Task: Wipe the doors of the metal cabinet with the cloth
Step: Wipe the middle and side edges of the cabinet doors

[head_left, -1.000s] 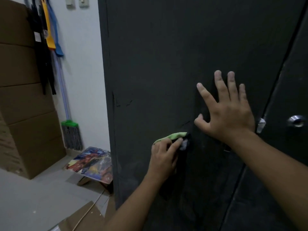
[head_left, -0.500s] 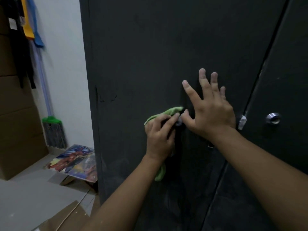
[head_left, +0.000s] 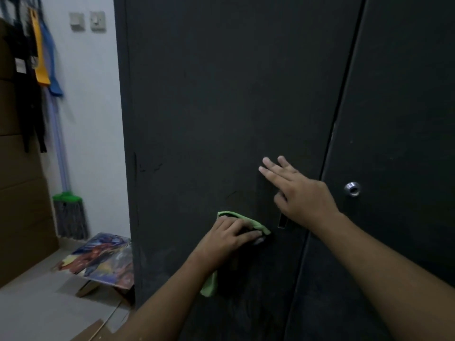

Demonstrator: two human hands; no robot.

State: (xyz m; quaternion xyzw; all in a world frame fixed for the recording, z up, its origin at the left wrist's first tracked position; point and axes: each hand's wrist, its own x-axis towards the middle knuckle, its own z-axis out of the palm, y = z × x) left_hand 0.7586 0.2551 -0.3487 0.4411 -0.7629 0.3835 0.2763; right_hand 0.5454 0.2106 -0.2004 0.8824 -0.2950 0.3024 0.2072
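A dark metal cabinet fills the view. Its left door [head_left: 221, 107] and right door [head_left: 398, 107] meet at a slanted seam. My left hand [head_left: 229, 239] presses a green cloth [head_left: 248, 221] flat against the lower part of the left door; a tail of the cloth hangs below my wrist. Up and to the right, my right hand [head_left: 300, 193] rests on the same door with fingers spread, holding nothing. A slot-like handle [head_left: 282, 221] shows just under that hand. A round silver lock [head_left: 352, 189] sits on the right door.
Left of the cabinet is a white wall with two switches [head_left: 87, 20]. A mop [head_left: 70, 212] leans there beside stacked brown cardboard boxes [head_left: 22, 193]. A colourful printed board [head_left: 101, 262] lies tilted on the floor by the cabinet's corner.
My left hand has slid the cloth down the door, away from my right hand. The right hand has turned, its fingers now pointing up-left. The camera has tilted back up.
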